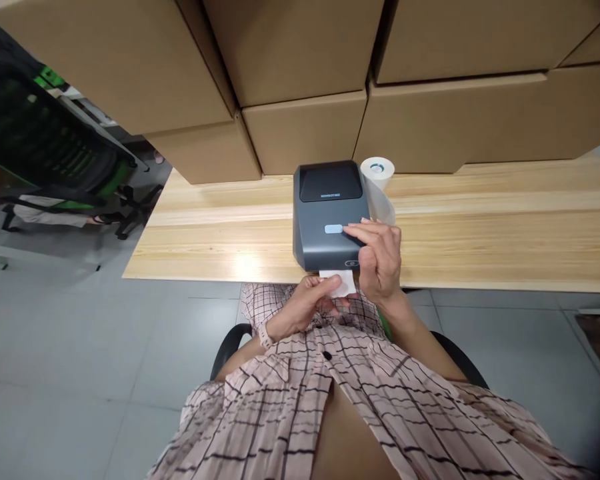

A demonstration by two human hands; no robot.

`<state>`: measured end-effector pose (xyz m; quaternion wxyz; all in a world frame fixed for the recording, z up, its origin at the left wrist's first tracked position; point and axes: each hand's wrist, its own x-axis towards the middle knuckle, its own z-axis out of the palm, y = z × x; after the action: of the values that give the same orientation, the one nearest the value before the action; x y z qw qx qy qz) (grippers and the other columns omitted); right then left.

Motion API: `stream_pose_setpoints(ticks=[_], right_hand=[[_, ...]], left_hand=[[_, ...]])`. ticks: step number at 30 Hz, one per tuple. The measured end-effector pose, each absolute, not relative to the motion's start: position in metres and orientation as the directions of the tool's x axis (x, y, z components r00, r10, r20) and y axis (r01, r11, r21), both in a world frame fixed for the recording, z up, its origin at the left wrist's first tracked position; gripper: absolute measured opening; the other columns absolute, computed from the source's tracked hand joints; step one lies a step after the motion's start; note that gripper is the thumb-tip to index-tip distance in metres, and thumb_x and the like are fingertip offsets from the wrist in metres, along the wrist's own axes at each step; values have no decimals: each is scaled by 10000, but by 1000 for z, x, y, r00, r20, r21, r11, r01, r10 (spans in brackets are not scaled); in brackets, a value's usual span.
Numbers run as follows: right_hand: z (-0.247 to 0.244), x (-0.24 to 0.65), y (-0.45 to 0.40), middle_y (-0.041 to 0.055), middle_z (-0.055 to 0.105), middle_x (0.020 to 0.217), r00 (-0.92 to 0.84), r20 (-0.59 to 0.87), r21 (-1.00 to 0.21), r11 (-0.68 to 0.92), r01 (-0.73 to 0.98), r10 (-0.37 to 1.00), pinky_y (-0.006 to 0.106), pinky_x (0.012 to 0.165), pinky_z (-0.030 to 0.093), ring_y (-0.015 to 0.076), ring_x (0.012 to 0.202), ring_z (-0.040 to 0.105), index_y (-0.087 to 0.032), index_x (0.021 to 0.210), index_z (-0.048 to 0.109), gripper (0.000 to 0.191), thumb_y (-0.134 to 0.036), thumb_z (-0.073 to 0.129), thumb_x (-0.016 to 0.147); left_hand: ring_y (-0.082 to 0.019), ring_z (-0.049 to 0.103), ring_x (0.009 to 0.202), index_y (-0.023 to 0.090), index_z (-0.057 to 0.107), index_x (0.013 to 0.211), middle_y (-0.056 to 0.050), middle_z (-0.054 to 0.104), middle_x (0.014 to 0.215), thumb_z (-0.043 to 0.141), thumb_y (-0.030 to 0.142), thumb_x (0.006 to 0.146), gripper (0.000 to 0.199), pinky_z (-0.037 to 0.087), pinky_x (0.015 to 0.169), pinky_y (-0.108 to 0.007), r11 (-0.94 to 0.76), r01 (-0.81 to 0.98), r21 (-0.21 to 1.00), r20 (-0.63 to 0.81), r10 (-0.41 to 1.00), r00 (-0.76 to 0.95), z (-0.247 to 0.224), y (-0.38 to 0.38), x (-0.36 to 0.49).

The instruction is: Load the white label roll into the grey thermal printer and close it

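A dark grey label printer stands at the front edge of the wooden table. A white label sticks out of its front slot over the table edge. My left hand is closed on that label, thumb on top and fingers underneath. My right hand rests at the printer's right front, fingers stretched toward the light blue button on its top. The index fingertip is at the button's right end; whether it presses cannot be told. Behind the printer's right side stands a roll of white labels, with a strip trailing down toward the printer.
Large cardboard boxes are stacked along the back of the wooden table. An office chair with a black and green mesh back stands at the left, with part of another person's leg and shoe near its base.
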<state>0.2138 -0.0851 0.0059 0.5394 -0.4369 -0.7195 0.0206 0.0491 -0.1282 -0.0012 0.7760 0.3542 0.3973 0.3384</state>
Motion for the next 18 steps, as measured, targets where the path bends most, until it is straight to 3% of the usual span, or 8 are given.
stream_pose_setpoints(ticks=[5,7,10,14,18], right_hand=[[10,218,-88,54,726,1252,-92,717,-491,593,638,691,555,1162,388,297,1261,626,-364,1422,661,516,-440,243,1129],[15,220,-89,52,717,1236,-129,707,-449,582,677,696,567,1177,349,294,1225,621,-385,1365,701,519,-496,251,1131],[26,224,-88,52,727,1233,-224,693,-328,577,748,685,592,1199,285,290,1190,620,-382,1296,735,530,-570,270,1126],[41,227,-77,36,759,1291,-344,673,-217,619,755,655,620,1256,182,314,1356,579,-318,1141,754,445,-570,389,1116],[46,223,-59,13,778,1318,-409,631,-278,684,675,660,644,1287,151,321,1463,533,-283,978,728,368,-516,474,1107]], left_hand=[[-145,633,626,195,789,699,-36,757,704,901,595,705,416,501,626,-300,340,-202,919,-301,933,199,0,-126,59],[-145,617,655,200,793,695,-24,754,719,881,591,741,403,515,692,-318,267,-150,952,-239,954,182,0,-128,57],[-134,556,629,194,796,727,-7,707,678,836,609,788,422,477,671,-309,242,-86,966,-219,951,220,-2,-131,49],[-137,555,638,178,756,688,-10,675,663,791,612,836,460,458,668,-299,224,-26,974,-210,943,256,-7,-133,30],[-145,563,604,191,660,573,-19,631,594,651,604,944,555,478,649,-307,105,-22,994,-106,994,-10,-9,-129,11]])
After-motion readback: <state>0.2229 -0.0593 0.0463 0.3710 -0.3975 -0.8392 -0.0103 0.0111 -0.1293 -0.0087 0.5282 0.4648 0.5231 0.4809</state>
